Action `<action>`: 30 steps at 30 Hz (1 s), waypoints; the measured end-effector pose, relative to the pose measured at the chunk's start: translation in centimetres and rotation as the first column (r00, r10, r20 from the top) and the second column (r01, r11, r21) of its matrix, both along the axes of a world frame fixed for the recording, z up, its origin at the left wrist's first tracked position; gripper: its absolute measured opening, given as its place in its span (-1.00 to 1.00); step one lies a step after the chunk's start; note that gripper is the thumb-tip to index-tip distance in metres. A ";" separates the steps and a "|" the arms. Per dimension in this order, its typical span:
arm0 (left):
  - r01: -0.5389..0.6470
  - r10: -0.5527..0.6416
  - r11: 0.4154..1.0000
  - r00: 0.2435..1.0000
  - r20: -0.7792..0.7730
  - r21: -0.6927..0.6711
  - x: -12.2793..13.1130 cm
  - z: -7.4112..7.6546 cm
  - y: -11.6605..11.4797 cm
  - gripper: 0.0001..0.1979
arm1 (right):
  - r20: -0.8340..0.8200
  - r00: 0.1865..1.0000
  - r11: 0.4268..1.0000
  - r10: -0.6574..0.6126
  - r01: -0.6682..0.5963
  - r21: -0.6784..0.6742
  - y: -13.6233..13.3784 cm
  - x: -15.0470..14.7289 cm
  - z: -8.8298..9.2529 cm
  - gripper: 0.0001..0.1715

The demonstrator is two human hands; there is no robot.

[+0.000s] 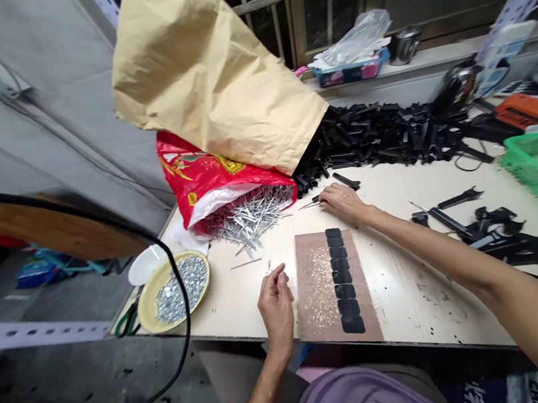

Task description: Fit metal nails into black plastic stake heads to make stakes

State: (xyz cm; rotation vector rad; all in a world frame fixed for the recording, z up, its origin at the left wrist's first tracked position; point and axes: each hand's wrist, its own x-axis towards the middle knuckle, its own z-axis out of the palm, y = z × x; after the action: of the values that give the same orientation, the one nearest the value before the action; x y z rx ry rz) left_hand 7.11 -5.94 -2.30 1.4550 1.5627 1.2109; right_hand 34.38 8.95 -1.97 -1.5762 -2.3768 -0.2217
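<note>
My right hand (343, 204) reaches to the back of the table, fingers closed round the end of a thin metal tool with a black part (316, 200). Just behind it lies a single black plastic piece (347, 181). Over the near edge, left of a brown board (307, 290), is my left hand (277, 308). Its fingers are curled together, and anything between them is too small to make out. A few tiny silvery bits (269, 267) lie just beyond its fingertips. On the board, black rounded pads (341, 276) form a column beside scattered pale specks.
A red bag (224, 174) spills thin metal rods (251, 214) at the left. A yellow bowl (146, 307) holds small metal parts. Black plastic pieces (380, 134) are heaped behind; more (506, 233) lie right, near a green basket (521, 164). A black cable (181, 289) hangs left.
</note>
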 end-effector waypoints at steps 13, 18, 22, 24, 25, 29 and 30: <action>0.226 -0.182 0.974 0.848 -0.498 0.029 -7.2 -0.9 3.5 -0.76 | -0.099 0.991 0.995 0.085 -0.080 0.056 -0.3 0.8 -3.2 -0.67; 0.258 -0.228 0.966 0.796 -0.560 -0.027 -7.2 -1.3 2.9 -0.74 | -0.305 0.949 0.991 0.076 -0.038 0.127 -3.9 0.3 -0.2 -0.61; 0.256 -0.220 0.966 0.770 -0.599 -0.025 -7.2 -1.5 2.8 -0.77 | -0.394 0.914 0.993 0.097 -0.060 0.103 -7.4 -2.1 1.7 -0.59; 0.265 -0.220 0.964 0.743 -0.632 -0.025 -7.1 -1.4 2.9 -0.79 | -0.429 0.897 0.994 0.109 -0.091 0.063 -9.0 -3.9 2.4 -0.60; 0.268 -0.218 0.963 0.719 -0.660 -0.026 -7.0 -1.4 2.9 -0.79 | -0.448 0.887 0.993 0.113 -0.108 0.037 -9.8 -4.9 2.7 -0.60; 0.257 -0.189 0.966 0.600 -0.777 -0.036 -6.8 -1.6 3.0 -0.77 | -0.524 0.836 0.980 0.165 -0.198 -0.008 -12.2 -8.6 3.4 -0.61; 0.252 -0.181 0.967 0.581 -0.794 -0.036 -6.8 -1.6 3.0 -0.76 | -0.541 0.821 0.976 0.183 -0.218 -0.001 -12.5 -9.3 3.4 -0.61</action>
State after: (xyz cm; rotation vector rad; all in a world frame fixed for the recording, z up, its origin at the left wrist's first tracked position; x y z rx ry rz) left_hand 0.36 -2.97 -3.92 2.3711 1.7890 0.4500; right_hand 25.10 -3.57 1.41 -1.1878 -2.0806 0.3112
